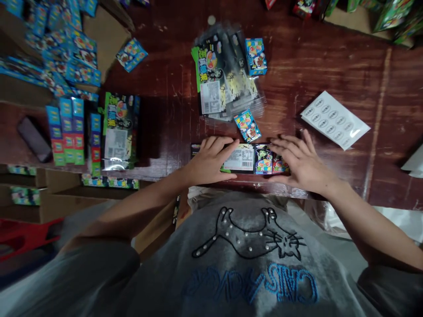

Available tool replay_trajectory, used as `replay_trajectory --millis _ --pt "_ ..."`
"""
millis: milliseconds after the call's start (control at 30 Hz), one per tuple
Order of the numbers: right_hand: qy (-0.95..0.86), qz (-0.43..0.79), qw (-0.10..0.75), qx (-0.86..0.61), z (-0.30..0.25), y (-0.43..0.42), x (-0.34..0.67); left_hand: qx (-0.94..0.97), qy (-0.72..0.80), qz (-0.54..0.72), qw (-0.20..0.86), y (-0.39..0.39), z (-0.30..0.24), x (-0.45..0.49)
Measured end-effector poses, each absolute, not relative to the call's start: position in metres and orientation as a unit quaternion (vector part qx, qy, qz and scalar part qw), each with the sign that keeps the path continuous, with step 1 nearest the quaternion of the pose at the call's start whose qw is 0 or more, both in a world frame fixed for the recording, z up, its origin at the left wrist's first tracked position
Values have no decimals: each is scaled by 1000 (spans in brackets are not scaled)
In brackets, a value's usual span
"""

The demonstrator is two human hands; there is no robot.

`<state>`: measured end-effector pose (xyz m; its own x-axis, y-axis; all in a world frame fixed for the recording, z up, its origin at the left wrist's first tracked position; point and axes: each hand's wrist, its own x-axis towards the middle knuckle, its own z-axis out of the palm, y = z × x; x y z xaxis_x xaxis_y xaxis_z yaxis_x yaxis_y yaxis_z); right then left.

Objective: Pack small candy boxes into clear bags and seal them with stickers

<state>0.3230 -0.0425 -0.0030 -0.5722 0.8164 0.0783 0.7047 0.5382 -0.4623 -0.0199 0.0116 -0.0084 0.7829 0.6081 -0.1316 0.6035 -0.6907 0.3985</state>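
At the table's near edge lies a flat black printed plastic sleeve with a white label panel. My left hand is closed over its left part, index finger along the far edge and thumb along the near edge. In line with the sleeve's right end sit a purple small candy box and a red small candy box. My right hand grips this row from the right, fingers on the far side and thumb on the near side, partly hiding the red box. Just beyond stands a blue small candy box.
Flat plastic sleeves lie piled ahead, beside another blue box. A sticker sheet is at right. Stacked coloured boxes, more sleeves, a phone and a carton of blue boxes are at left.
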Motion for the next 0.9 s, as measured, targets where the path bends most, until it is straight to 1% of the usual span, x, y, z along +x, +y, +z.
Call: replay_trajectory --millis 267,467,667,900 --pt "-876 223 185 -385 -20 -34 330 918 320 2 235 11 -9 -17" --pt "-868 225 172 -408 -18 -32 326 915 324 22 240 7 -9 -11" --pt "-860 236 207 -402 -19 -32 330 910 339 18 238 8 -6 -11" --pt "-851 215 210 -430 -21 -37 331 902 362 24 234 6 -9 -12"
